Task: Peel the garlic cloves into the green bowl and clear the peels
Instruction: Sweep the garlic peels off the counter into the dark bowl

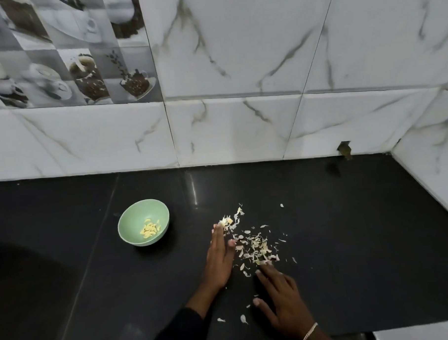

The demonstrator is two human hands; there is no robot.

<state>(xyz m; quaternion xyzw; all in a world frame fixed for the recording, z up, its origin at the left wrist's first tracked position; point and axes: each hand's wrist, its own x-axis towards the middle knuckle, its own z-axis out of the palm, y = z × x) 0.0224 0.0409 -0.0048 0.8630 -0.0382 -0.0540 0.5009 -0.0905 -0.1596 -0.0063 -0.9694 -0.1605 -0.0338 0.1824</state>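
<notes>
Peels (257, 245) lie against left hand (219, 260) and right hand (282, 303), each grip flat, empty

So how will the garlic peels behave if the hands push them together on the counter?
The garlic peels look thin and papery, so probably very light: they may scatter rather than slide as one heap. Stray flakes lie near the right hand, so some may slip past. The counter looks glossy, so they should slide easily.

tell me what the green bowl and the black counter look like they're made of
Green bowl: probably plastic or moulded composite; matte, even pale green, no glare. Black counter: likely polished stone such as granite; glossy, with a bright reflected streak and a straight seam.
</notes>
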